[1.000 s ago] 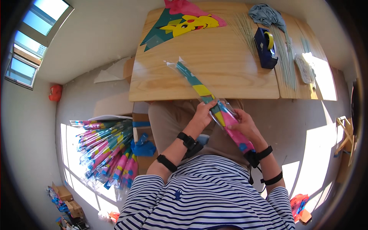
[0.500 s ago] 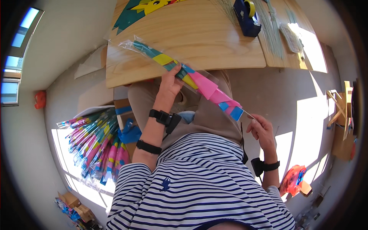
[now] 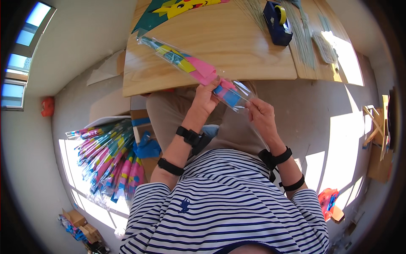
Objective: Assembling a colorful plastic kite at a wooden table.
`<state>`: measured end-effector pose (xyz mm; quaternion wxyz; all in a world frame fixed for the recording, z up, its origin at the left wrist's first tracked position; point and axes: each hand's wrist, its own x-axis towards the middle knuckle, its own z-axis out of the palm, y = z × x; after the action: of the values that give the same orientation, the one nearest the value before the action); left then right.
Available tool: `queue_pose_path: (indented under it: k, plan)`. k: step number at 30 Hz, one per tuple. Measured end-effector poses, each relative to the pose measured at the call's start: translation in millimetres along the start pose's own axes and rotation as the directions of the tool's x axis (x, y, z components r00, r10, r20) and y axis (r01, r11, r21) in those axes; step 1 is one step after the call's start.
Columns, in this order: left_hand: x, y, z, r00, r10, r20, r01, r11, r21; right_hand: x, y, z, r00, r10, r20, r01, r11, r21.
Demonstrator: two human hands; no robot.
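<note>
A person in a navy-and-white striped shirt sits at a pale wooden tabletop [image 3: 190, 51]. A long, narrow roll of green, yellow, pink and blue sheeting [image 3: 203, 72] in a clear plastic sleeve [image 3: 243, 94] slants across the tabletop's near edge: its green end is above the tabletop, its blue end out over the lap. Whether the green end touches the wood is hard to tell. The left hand [image 3: 206, 100] grasps the roll just off the tabletop's near edge, thumb on top. The right hand [image 3: 259, 112] pinches the sleeve's clear end, also just off that edge.

At the tabletop's far side lies a flat green sheet with a yellow cartoon face [image 3: 186, 6]. On its right part are a dark blue tape dispenser [image 3: 277, 27], thin pale sticks [image 3: 303, 42] and a clear plastic box [image 3: 325, 47]. Left of the tabletop, lower down, many similar wrapped rolls [image 3: 111, 154] fan out in a heap.
</note>
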<state>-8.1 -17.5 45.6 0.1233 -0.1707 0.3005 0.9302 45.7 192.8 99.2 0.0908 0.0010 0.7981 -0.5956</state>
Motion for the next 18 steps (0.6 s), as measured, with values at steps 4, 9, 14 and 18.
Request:
queue_pose_path:
  k: [4,9,14,18]
  plan:
    - [-3,-4,11,1.0,-0.011,-0.02,0.011,0.999,-0.035,26,0,24,0.995,-0.091,-0.047,0.084,0.987,-0.138]
    - [2,3,11,0.997,-0.025,-0.077,0.024,1.0,-0.008,39,-2,34,0.993,-0.101,-0.057,0.087,0.975,-0.205]
    - [8,6,2,0.997,-0.055,-0.062,0.055,0.998,0.002,44,6,37,0.995,-0.093,-0.035,0.083,0.973,-0.215]
    - [13,-1,-10,0.998,-0.067,-0.012,0.067,0.998,-0.006,29,-8,22,0.999,-0.025,-0.033,0.024,0.999,-0.038]
